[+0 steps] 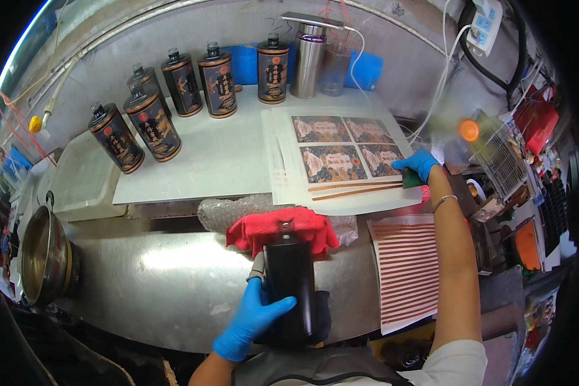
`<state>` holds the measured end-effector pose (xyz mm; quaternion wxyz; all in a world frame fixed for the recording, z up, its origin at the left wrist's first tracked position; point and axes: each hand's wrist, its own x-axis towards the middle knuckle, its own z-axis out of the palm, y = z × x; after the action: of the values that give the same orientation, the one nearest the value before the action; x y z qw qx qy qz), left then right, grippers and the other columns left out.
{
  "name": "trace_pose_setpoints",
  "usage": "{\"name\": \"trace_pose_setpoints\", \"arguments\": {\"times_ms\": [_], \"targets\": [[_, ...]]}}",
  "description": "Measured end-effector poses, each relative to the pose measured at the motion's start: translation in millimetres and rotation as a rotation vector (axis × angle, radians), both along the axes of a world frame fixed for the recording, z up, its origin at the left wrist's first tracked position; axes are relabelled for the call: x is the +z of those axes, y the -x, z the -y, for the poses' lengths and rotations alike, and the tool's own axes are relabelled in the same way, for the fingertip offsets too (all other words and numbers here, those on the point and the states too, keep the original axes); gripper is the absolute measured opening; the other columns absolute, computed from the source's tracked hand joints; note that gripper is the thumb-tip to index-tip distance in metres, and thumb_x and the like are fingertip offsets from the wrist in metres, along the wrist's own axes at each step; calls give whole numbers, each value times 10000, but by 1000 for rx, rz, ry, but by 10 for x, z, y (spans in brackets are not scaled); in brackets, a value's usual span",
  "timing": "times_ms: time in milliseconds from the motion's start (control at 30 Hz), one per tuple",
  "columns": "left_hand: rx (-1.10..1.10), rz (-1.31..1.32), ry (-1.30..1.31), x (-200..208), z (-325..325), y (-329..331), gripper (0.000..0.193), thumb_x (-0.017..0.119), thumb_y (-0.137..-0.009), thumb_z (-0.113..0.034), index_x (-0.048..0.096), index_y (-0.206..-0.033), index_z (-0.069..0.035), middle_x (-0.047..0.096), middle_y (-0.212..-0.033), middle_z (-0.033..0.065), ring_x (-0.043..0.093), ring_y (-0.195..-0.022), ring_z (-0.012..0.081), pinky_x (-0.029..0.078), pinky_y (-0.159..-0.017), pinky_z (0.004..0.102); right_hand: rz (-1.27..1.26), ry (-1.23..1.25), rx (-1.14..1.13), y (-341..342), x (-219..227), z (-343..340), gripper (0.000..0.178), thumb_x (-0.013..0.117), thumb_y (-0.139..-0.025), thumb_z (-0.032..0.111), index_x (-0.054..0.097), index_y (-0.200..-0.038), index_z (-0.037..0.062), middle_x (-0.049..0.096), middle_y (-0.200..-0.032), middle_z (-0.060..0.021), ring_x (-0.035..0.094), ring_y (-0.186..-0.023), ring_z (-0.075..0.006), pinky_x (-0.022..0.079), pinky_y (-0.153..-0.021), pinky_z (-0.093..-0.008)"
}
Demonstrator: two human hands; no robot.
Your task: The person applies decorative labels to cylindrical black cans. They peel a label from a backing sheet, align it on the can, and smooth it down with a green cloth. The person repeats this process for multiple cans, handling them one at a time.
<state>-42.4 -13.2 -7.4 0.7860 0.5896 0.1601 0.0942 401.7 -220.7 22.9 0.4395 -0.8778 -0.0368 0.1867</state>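
Note:
My left hand [254, 318], in a blue glove, grips a plain black bottle [291, 283] lying near me on the steel table, its neck pointing away toward a red cloth [283, 228]. My right hand [419, 164], also gloved in blue, reaches out to the right edge of a white sheet of printed labels [341, 151] and presses a small green object [410, 180] against it. Two thin brown strips [357, 188] lie on the sheet just left of that hand.
Several labelled black bottles [174, 103] stand at the back on a white board [206, 167]. A steel flask [309, 61], bubble wrap [238, 209], a striped sheet [408, 270], a metal pot [42, 254] and a wire basket [498, 157] surround the work area.

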Motion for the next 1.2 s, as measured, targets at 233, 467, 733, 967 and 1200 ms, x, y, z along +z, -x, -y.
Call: {"name": "trace_pose_setpoints", "arguments": {"times_ms": [233, 467, 733, 967, 1200], "targets": [[121, -182, -89, -78, 7, -5, 833, 719, -786, -141, 186, -1406, 21, 410, -1322, 180, 460, -1172, 217, 382, -985, 326, -89, 52, -17, -166, -16, 26, 464, 862, -599, 147, 614, -958, -11, 639, -795, -85, 600, -624, -198, 524, -549, -334], [39, -123, 166, -230, -37, -8, 716, 639, -850, -95, 206, -1416, -20, 445, -1305, 128, 470, -1157, 202, 391, -984, 335, -97, 134, -109, -274, -106, 152, 304, 823, -651, 190, 648, -838, 27, 645, -733, -118, 607, -586, -223, 506, -541, -334], [40, 45, 316, -280, -41, -13, 787, 620, -848, -90, 120, -1455, -62, 341, -1388, 122, 414, -1218, 205, 356, -1019, 341, 1452, 713, 398, 672, 187, 54, 135, 627, -741, 110, 671, -869, 101, 633, -758, -65, 613, -721, -281, 485, -593, -357], [144, 205, -942, 12, -85, -289, 688, 663, -774, -145, 367, -1389, -61, 79, -1492, 185, 187, -1360, 326, 208, -1099, 396, 1253, 89, 589, 2016, 974, -74, 272, 615, -708, -12, 679, -950, 95, 646, -820, -56, 605, -730, -227, 485, -615, -293], [232, 233, -837, -57, -181, -314, 754, 727, -733, -224, 379, -1386, -77, 60, -1502, 188, 134, -1374, 345, 187, -1102, 417, 269, -82, 1020, 2757, 1198, -270, 139, 694, -742, 116, 681, -872, 70, 655, -787, -96, 633, -698, -220, 485, -641, -296]]}}
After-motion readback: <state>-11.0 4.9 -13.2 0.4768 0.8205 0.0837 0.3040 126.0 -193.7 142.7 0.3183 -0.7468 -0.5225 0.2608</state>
